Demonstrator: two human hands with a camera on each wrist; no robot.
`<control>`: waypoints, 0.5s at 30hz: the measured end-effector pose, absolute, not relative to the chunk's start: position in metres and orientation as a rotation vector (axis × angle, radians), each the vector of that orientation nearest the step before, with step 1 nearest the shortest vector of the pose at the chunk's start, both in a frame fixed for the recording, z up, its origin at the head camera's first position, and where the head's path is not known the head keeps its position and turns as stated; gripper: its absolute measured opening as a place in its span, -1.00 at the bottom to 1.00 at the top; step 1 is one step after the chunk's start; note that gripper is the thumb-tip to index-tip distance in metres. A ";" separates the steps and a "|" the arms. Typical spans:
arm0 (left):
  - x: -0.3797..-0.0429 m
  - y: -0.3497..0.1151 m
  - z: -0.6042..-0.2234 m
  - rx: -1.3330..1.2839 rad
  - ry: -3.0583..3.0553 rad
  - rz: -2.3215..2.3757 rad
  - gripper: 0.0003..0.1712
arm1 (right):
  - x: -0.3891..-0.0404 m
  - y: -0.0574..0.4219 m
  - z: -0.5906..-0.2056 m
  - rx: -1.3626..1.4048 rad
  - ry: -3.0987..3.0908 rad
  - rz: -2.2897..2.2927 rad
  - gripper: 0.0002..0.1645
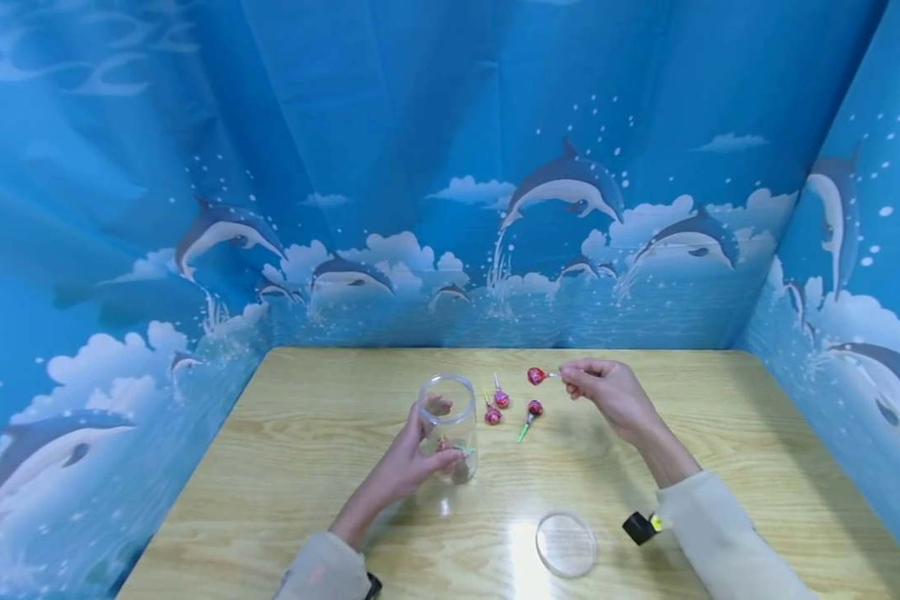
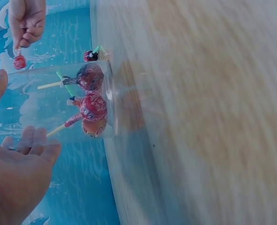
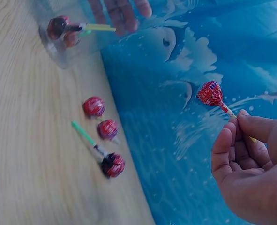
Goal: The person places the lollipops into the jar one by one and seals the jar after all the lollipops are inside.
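My left hand [image 1: 412, 458] grips a clear, open-topped plastic jar [image 2: 35, 101] that stands upright on the table. Inside the jar, several wrapped lollipops lie at the bottom, among them a red lollipop [image 2: 93, 107] and a darker lollipop [image 2: 90, 78]. Between thumb and fingers, my right hand [image 1: 607, 392] pinches the stick of a red lollipop [image 3: 210, 93], raised above the table to the right of the jar. On the wood beside the jar lie three more: a green-stick lollipop [image 1: 535, 408], a white-stick lollipop [image 1: 502, 399] and a yellow-stick lollipop [image 1: 492, 415].
A round clear lid [image 1: 566, 544] lies flat near the front of the wooden table [image 1: 307, 500]. Blue dolphin-printed cloth [image 1: 420, 167] hangs behind the table and along both sides.
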State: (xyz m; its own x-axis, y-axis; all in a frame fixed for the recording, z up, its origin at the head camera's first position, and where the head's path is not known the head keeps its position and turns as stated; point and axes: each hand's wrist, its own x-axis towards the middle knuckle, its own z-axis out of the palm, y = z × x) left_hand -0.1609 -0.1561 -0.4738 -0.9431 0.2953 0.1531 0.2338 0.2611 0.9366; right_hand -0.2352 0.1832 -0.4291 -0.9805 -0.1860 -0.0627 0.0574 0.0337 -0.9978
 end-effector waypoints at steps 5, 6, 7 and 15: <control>-0.161 -0.157 -0.474 0.513 2.440 1.815 0.03 | -0.229 0.175 -0.415 -0.185 2.105 -2.088 -0.63; -0.160 -0.157 -0.473 0.513 2.439 1.815 0.03 | -0.227 0.173 -0.412 -0.195 2.097 -2.096 -0.63; -0.160 -0.157 -0.473 0.513 2.436 1.817 0.03 | -0.226 0.171 -0.409 -0.204 2.087 -2.105 -0.63; -0.161 -0.156 -0.471 0.527 2.440 1.813 0.00 | -0.215 0.159 -0.392 -0.264 2.058 -2.134 -0.57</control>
State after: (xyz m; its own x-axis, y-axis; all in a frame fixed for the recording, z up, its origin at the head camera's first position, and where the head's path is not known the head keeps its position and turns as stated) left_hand -0.1606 -0.1560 -0.4714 -0.9402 0.3026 0.1564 0.2370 0.2515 0.9384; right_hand -0.2153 0.1590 -0.3920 -0.9708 -0.2395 0.0130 -0.0042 -0.0369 -0.9993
